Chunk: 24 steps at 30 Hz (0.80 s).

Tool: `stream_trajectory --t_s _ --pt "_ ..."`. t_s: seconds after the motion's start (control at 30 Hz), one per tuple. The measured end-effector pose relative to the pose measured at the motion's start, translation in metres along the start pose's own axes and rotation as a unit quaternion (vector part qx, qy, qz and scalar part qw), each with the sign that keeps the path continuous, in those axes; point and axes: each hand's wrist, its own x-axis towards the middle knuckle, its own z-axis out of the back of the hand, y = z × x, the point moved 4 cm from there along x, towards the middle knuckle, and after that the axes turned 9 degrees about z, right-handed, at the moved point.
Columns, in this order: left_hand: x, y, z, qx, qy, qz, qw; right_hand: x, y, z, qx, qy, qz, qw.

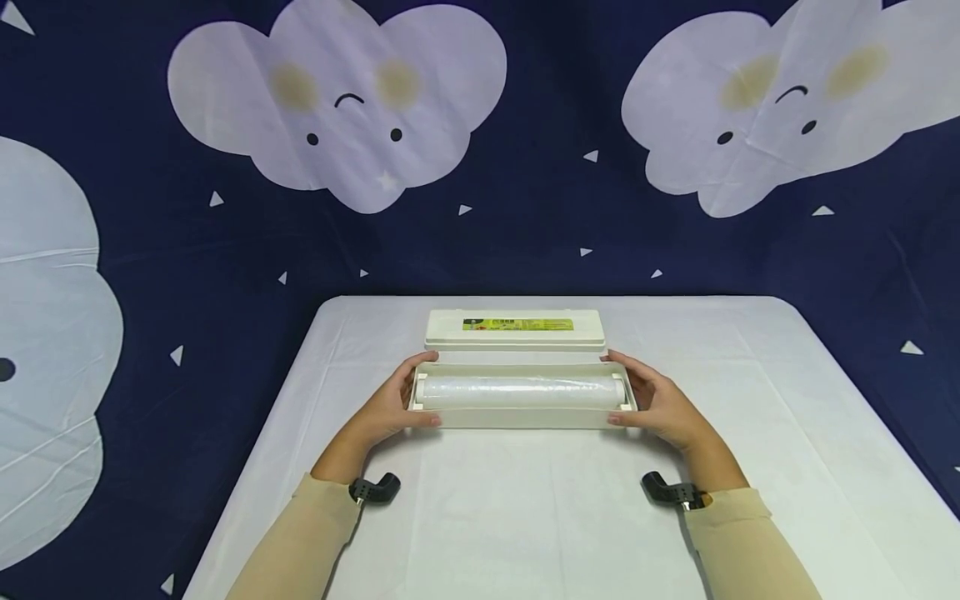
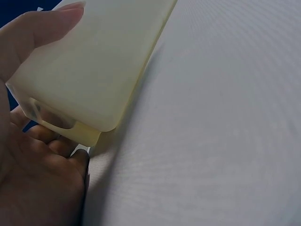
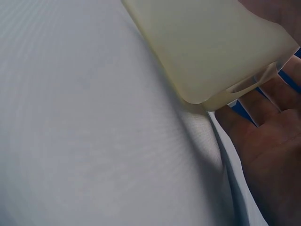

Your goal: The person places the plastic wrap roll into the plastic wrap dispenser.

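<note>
A long cream plastic box point(image 1: 525, 419) lies crosswise in the head view, its open top showing a roll of clear cling film point(image 1: 521, 390). My left hand point(image 1: 390, 407) grips the box's left end, thumb on the near side and fingers round the far side. At the other end my right hand point(image 1: 662, 406) holds it the same way. The wrist views show the box's smooth near wall point(image 2: 99, 61) and a cut-out in each end. Behind the box lies its cream lid point(image 1: 517, 337), bearing a yellow-green label point(image 1: 517, 325).
A white cloth covers the table point(image 1: 487, 517), whose far edge runs behind the lid. Beyond it hangs a dark blue curtain point(image 1: 540, 233) with pale clouds and small triangles. A black wrist camera point(image 1: 378, 489) sits on the left forearm, another point(image 1: 663, 489) on the right.
</note>
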Motion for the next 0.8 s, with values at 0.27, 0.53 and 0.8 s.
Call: stream_trajectory --t_s 0.27,0.53,0.8 --pt "0.000 0.000 0.001 0.009 0.008 -0.006 0.9999 -0.002 -0.002 -0.001 0.014 0.001 0.000 1.000" --pt "-0.002 -0.005 0.012 -0.007 0.019 -0.061 0.9979 -0.002 -0.005 -0.002 0.021 0.013 0.011 1.000" --pt "0.006 -0.012 0.023 0.030 -0.021 -0.104 0.9939 -0.002 -0.006 -0.001 0.036 0.015 0.013 0.999"
